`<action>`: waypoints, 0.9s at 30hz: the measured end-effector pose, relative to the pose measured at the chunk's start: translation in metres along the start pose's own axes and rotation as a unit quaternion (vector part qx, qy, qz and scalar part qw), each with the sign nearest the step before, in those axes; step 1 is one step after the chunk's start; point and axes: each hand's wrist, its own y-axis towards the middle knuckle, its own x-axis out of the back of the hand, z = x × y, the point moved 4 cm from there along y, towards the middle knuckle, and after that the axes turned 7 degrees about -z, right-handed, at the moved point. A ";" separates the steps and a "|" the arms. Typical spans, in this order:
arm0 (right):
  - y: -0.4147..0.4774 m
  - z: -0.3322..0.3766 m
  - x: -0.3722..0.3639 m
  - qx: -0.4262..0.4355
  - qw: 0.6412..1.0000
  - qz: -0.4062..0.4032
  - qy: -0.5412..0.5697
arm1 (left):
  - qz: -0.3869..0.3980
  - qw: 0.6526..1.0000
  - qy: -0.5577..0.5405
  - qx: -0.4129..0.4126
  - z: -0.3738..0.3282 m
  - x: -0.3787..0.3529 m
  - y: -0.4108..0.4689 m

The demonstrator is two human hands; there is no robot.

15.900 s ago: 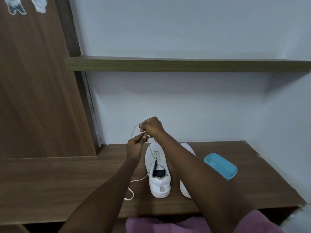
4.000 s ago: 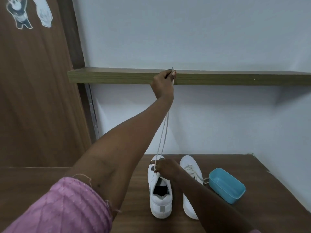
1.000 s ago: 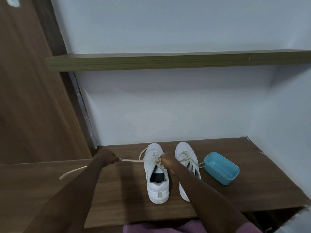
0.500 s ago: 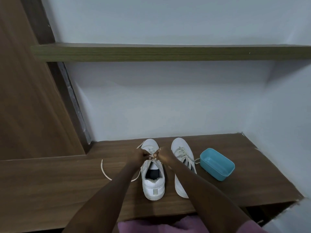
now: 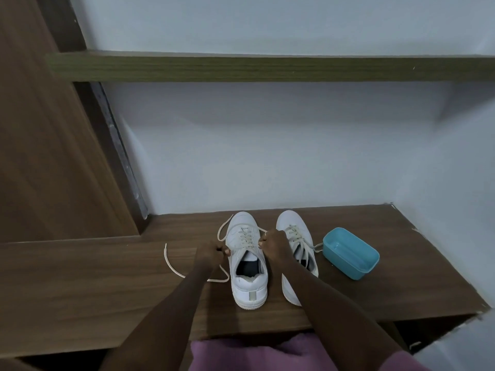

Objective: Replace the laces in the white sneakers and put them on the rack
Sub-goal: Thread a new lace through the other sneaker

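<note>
A: How far along?
B: Seems past threading: crossed rows up the centre sneaker (image 5: 247,263), likewise the other sneaker (image 5: 294,234) right of it. Left to do: knotting, racking.
A: Hands?
B: Left hand (image 5: 210,254) and right hand (image 5: 272,243) each pinching the lace (image 5: 170,265) beside the top eyelets.
A: Looks?
B: White, clean, toes toward the wall, on the counter (image 5: 107,279), lower centre.

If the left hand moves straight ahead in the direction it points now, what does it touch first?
Most likely the sneaker being laced: the left hand pinches the lace right beside its side wall, fingers aimed at it. Depth is hard to judge.
</note>
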 end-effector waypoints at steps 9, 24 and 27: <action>-0.001 -0.010 -0.015 -0.043 0.999 -0.003 0.020 | -0.012 1.000 0.009 0.017 0.011 -0.008 -0.001; -0.008 -0.010 0.026 0.077 0.991 0.026 -0.106 | -0.012 0.958 -0.266 0.109 0.001 0.010 0.007; -0.007 -0.006 0.036 0.074 0.991 0.033 -0.108 | -0.016 0.882 -0.446 0.147 -0.014 0.021 0.009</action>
